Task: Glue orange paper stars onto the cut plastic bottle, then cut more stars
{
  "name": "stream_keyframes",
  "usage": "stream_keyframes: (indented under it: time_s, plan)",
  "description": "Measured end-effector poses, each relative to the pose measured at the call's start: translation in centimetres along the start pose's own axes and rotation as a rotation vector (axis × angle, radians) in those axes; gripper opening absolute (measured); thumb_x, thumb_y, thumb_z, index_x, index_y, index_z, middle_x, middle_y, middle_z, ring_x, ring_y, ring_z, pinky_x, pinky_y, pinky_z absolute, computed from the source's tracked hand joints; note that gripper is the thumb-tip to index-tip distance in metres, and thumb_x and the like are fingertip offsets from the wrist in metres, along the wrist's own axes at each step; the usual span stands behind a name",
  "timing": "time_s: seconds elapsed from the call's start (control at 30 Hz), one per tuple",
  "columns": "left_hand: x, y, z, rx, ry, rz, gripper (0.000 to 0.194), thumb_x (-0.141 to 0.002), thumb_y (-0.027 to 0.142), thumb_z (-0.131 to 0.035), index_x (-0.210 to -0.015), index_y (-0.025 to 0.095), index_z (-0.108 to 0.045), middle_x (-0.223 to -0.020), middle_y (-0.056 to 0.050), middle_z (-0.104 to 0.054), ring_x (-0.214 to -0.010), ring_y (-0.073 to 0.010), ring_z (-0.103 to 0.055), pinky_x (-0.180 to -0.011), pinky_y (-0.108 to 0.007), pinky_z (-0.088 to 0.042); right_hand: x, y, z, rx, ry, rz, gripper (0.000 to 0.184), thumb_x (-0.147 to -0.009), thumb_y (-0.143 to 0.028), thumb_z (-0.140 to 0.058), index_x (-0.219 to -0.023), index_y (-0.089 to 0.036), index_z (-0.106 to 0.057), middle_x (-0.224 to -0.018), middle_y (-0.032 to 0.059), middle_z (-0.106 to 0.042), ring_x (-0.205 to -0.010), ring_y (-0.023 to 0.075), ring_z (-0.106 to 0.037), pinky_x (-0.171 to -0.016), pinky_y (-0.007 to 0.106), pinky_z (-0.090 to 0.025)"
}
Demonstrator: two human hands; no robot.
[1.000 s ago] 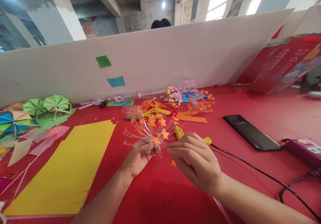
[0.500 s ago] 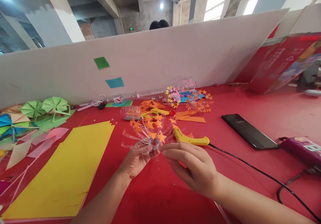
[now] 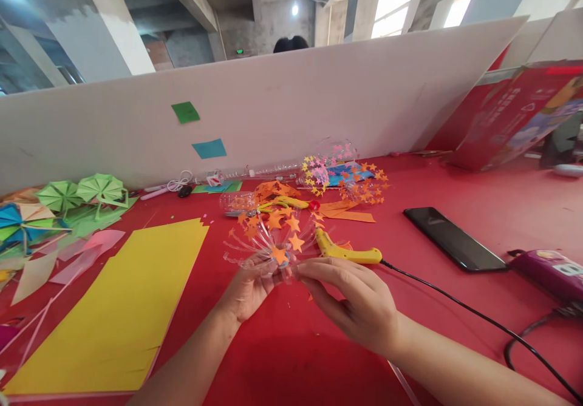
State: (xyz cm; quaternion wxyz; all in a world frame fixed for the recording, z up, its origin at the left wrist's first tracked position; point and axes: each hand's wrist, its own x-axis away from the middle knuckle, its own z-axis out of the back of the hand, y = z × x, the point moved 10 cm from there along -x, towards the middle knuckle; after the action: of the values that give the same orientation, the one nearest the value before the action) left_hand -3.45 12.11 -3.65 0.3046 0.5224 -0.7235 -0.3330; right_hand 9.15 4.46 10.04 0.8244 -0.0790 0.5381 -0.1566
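My left hand (image 3: 252,290) is closed around the base of a clear plastic bottle piece (image 3: 262,241), cut into thin strips that fan outward. Orange paper stars (image 3: 274,219) are stuck on several of its strips, and one star faces me low at the centre. At the right side of this piece is my right hand (image 3: 357,306), its fingers drawn together and pointing left. The fingertips meet close beside the base; whatever they pinch is too small or hidden to make out. Just beyond that hand lies a yellow hot glue gun (image 3: 348,253).
Yellow paper sheets (image 3: 113,309) lie left, near folded green paper umbrellas (image 3: 100,189). Behind are scissors (image 3: 273,204), orange paper strips (image 3: 348,212) and other star-decorated plastic pieces (image 3: 364,184). A black phone (image 3: 455,239) and the glue gun's cord (image 3: 446,294) are right. A white partition (image 3: 296,102) stands behind.
The bottle piece has turned and tipped slightly in my hands, so the orange stars have shifted and one sits lower at the front. My hands have barely moved.
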Motion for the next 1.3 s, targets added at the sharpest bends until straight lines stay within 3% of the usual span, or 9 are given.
stream_keyframes:
  time_s: [0.43, 0.67, 0.83, 1.1, 1.3]
  plan:
    - [0.0, 0.1, -0.2, -0.004, -0.013, -0.003, 0.015, -0.068, 0.018, -0.075, -0.082, 0.015, -0.073, -0.085, -0.005, -0.071, -0.071, -0.0129, -0.063, -0.075, -0.026, -0.049, -0.4, -0.8, 0.4, 0.064, -0.021, 0.059, 0.02, -0.091, -0.006, -0.046, -0.102, -0.015, -0.059, -0.086, 0.0099, -0.072, -0.076, 0.0156, -0.07, -0.065, 0.024, -0.058]
    - [-0.2, -0.1, 0.2, 0.021, -0.011, -0.011, 0.013, -0.069, 0.017, -0.075, -0.08, 0.015, -0.072, -0.084, -0.004, -0.071, -0.072, -0.0135, -0.064, -0.073, -0.027, -0.05, -0.1, 0.3, 0.1, 0.039, 0.009, -0.024, 0.023, -0.09, -0.005, -0.052, -0.109, -0.017, -0.054, -0.091, 0.0072, -0.071, -0.081, 0.0149, -0.068, -0.074, 0.024, -0.056]
    - [-0.1, 0.0, 0.2, 0.073, 0.005, -0.001, 0.011, -0.066, 0.015, -0.077, -0.075, 0.016, -0.071, -0.076, -0.002, -0.07, -0.071, -0.0126, -0.064, -0.073, -0.025, -0.05, 0.0, 0.2, -0.1, 0.043, -0.009, -0.008, 0.029, -0.089, -0.005, -0.051, -0.116, -0.018, -0.052, -0.098, 0.0092, -0.069, -0.086, 0.0163, -0.067, -0.075, 0.027, -0.056]
    - [0.1, 0.0, 0.2, 0.086, 0.028, 0.023, 0.016, -0.064, 0.017, -0.078, -0.078, 0.015, -0.071, -0.088, -0.006, -0.073, -0.072, -0.0128, -0.065, -0.07, -0.023, -0.051, -0.3, -1.0, 1.8, 0.144, 0.126, 0.063, 0.033, -0.08, 0.002, -0.053, -0.107, -0.017, -0.057, -0.089, 0.0079, -0.062, -0.078, 0.0178, -0.062, -0.067, 0.03, -0.053]
    - [0.1, 0.3, 0.0, 0.072, 0.009, 0.016, 0.024, -0.065, 0.018, -0.075, -0.087, 0.01, -0.072, -0.088, -0.009, -0.073, -0.068, -0.0112, -0.062, -0.068, -0.021, -0.05, -0.4, 0.2, 3.2, 0.085, 0.192, -0.002, 0.033, -0.077, -0.003, -0.053, -0.105, -0.019, -0.058, -0.09, 0.0074, -0.059, -0.081, 0.0218, -0.057, -0.066, 0.035, -0.049]
